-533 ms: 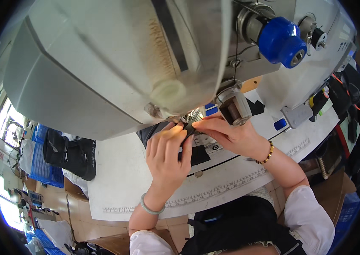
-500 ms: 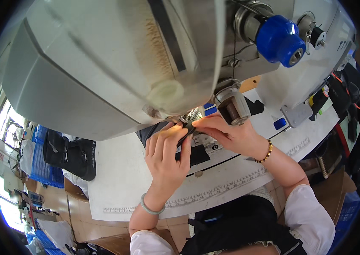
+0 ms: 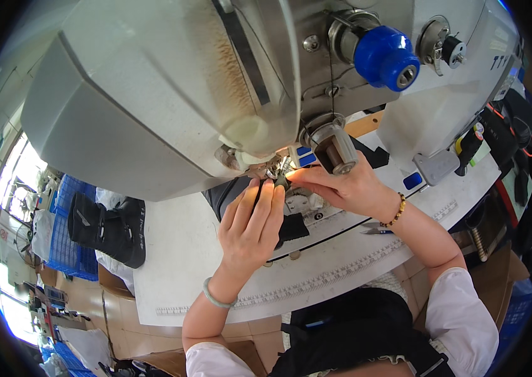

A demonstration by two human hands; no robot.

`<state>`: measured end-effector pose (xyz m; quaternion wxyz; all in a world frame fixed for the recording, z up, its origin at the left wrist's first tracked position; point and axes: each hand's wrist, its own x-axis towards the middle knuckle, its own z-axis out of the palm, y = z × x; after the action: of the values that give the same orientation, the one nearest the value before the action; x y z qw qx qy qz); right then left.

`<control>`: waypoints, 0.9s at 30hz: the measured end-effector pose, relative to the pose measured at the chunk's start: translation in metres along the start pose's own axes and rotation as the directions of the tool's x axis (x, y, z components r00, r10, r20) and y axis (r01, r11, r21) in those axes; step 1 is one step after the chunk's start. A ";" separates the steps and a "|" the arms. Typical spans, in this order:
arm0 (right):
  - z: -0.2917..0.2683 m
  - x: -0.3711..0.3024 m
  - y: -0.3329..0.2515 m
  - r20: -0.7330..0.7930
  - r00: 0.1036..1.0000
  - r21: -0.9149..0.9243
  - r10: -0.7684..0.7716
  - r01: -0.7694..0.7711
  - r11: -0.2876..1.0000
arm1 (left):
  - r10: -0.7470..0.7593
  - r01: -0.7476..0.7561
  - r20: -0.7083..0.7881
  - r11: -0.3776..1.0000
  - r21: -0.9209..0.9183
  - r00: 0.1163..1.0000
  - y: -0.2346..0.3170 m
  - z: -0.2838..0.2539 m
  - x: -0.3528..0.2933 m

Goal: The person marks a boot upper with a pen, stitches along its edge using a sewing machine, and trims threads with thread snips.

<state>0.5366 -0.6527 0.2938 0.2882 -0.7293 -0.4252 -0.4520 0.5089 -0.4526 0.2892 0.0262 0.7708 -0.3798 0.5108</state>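
Note:
Under the head of a pale grey sewing machine, both my hands meet beside the needle area. My left hand has its fingers close together on a piece of dark fabric, part of which shows between the fingers; its thumb is hidden. From the right, my right hand pinches at the same dark work close to the presser foot, with thumb and forefinger almost touching the left fingertips. Just below the fingers lies a small black piece on the machine bed. The exact stitching spot is mostly hidden.
A blue knob and a clear thread holder project above my right hand. Thread snips lie by my right wrist. A ruler strip follows the front table edge. A black bag-like item hangs at the left edge.
My left hand has turned and its fingers have drawn together, hiding the thumb. The right hand has shifted slightly right, and the snips near its wrist now show more fully. The view has moved slightly.

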 end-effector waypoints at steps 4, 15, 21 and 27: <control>-0.010 -0.008 0.007 0.116 0.993 -0.012 -0.031 0.033 0.999 | 0.016 -0.016 0.000 1.000 0.007 1.000 0.000 0.000 -0.002; -0.020 -0.019 0.026 0.332 0.917 0.009 -0.222 0.232 0.973 | 0.102 -0.104 0.040 0.993 0.061 0.994 -0.009 0.001 -0.001; -0.013 -0.018 0.035 0.358 0.918 -0.107 -0.173 0.225 0.968 | 0.064 -0.066 0.029 0.995 0.069 0.998 -0.010 0.002 -0.005; -0.018 -0.018 0.037 0.403 0.901 -0.077 -0.161 0.209 0.975 | 0.175 -0.182 0.105 0.982 0.058 0.979 -0.015 -0.003 -0.003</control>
<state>0.5575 -0.6911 0.2835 0.1088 -0.7772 -0.5144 -0.3457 0.5153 -0.4392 0.2931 -0.0645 0.7586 -0.4309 0.4845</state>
